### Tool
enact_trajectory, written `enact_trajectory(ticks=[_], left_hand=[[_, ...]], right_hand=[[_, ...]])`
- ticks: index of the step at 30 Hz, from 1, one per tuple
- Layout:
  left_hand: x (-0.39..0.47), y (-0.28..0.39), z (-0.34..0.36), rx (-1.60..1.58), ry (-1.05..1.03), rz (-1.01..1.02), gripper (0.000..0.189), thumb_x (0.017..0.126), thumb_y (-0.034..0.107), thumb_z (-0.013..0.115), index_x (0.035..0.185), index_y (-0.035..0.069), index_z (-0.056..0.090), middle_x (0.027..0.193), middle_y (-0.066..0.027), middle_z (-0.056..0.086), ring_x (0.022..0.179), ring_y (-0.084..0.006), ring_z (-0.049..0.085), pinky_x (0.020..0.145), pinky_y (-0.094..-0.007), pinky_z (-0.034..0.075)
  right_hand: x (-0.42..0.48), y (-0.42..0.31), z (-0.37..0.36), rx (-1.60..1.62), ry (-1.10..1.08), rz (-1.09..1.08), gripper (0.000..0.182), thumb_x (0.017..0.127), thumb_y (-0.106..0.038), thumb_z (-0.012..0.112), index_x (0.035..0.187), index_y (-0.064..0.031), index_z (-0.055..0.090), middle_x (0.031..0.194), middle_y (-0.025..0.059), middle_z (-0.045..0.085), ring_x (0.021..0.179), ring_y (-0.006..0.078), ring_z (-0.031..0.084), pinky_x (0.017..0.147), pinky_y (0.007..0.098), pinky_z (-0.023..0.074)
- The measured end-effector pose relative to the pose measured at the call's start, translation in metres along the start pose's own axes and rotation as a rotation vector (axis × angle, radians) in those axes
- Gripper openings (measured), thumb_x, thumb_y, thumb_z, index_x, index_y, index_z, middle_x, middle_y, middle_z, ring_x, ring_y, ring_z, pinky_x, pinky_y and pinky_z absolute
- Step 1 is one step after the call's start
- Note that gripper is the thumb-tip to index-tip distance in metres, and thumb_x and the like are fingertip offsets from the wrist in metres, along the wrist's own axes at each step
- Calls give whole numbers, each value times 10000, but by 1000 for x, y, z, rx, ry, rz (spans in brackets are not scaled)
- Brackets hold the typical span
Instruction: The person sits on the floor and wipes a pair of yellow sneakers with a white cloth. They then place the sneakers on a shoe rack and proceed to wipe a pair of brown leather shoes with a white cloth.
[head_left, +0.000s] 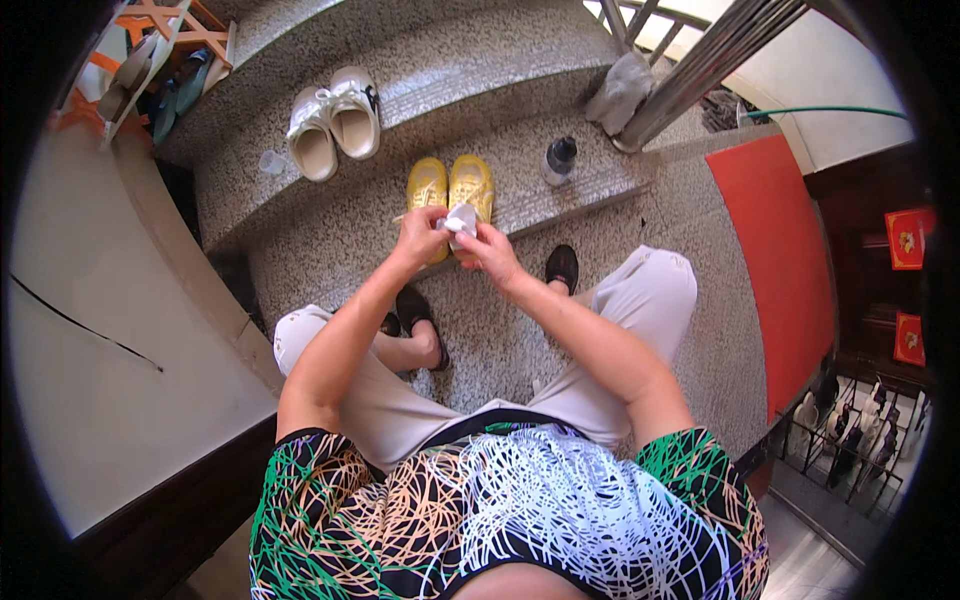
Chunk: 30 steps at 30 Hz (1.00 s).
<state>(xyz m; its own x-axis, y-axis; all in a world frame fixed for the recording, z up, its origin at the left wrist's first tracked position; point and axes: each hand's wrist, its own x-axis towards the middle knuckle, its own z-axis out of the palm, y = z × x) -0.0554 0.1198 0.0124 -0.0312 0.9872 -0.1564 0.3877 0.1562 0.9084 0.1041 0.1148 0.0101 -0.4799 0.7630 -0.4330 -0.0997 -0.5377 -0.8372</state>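
Between my two hands is a crumpled white tissue or thin cloth (460, 219). My left hand (420, 238) pinches its left side with thumb and fingertips. The right hand (491, 253) grips it from the other side. Just beyond and beneath them, a pair of yellow lace-up sneakers (472, 177) stands side by side on a speckled stone step (517, 176), toes pointing away from me. My hands hide their heel ends. To the right on that step stands a small bottle (559, 160) with a black top.
White shoes (354, 112) and a small clear plastic cup (272, 162) rest one step higher. A metal railing post (697, 71) rises at right, beside a whitish bag (621, 90). A red mat (780, 270) covers the right floor. Shoe racks stand upper left (161, 67) and lower right (847, 435).
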Motion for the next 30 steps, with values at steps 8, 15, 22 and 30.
enact_trajectory(ticks=[8,15,22,30], left_hand=[[28,19,-14,-61,184,4,231,623,74,620,847,23,605,690,-46,610,625,-95,556,598,-244,448],[75,35,-25,-228,226,-62,378,744,75,544,1112,83,458,742,-76,567,565,-121,569,421,-242,460],[159,27,-48,-60,487,-31,395,727,31,534,1115,44,461,895,-101,564,665,-157,574,472,-256,486],[199,25,-48,399,738,184,549,611,47,614,1119,-18,414,1141,-232,346,1050,-363,365,904,-380,323]], right_hand=[[-2,13,2,-47,82,76,320,759,-232,581,978,-16,491,818,52,554,655,117,552,524,233,455],[-5,22,1,-172,78,129,250,755,-126,566,959,-2,492,791,69,562,606,135,569,493,249,452],[-6,24,0,-229,61,101,199,751,-87,530,922,10,500,732,73,569,564,133,566,472,255,458],[-17,20,3,-328,-12,157,207,772,-108,541,950,-11,497,764,48,553,629,116,558,526,233,447]])
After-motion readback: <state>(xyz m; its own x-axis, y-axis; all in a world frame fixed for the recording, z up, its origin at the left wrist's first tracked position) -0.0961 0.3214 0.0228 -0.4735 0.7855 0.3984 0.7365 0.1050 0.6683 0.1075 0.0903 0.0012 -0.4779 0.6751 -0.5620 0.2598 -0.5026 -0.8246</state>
